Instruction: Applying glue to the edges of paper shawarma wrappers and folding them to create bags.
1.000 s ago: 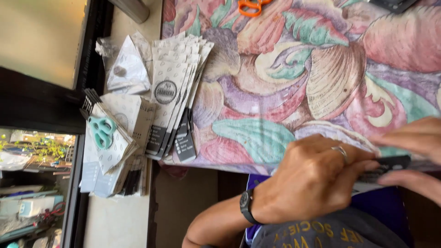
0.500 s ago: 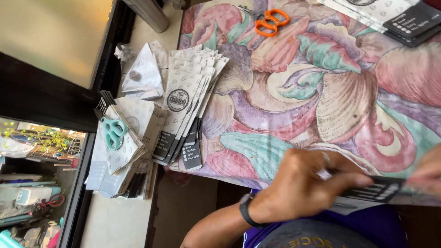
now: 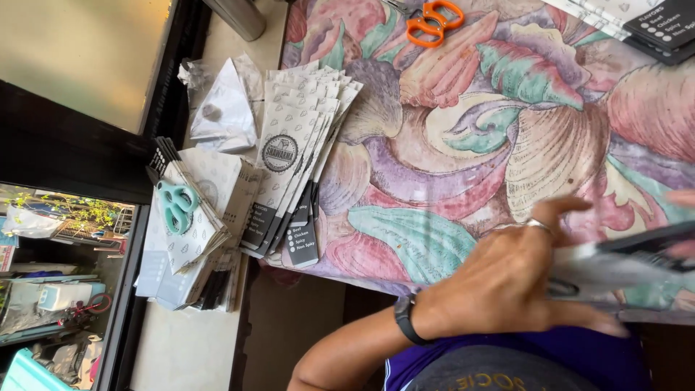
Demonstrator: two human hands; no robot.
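Note:
My left hand (image 3: 507, 282), with a ring and a dark wristwatch, rests at the near edge of the table (image 3: 449, 181), which has a floral cloth on it. It grips a blurred white and black paper sleeve (image 3: 615, 264). Only a sliver of my right hand (image 3: 682, 250) shows at the right edge, holding the other end of the same sleeve. A fanned stack of matching paper sleeves (image 3: 293, 166) lies at the table's left edge, well away from both hands.
Orange scissors (image 3: 433, 20) lie at the far side of the table. More sleeves (image 3: 651, 25) sit at the top right. On the side ledge, teal scissors (image 3: 176, 205) rest on another paper pile, beside a crumpled bag (image 3: 221, 108). A window is at left.
The view has shifted, so the table and stacks sit lower in the frame. My left hand has slid right along the sleeve, and my right hand has moved almost out of view.

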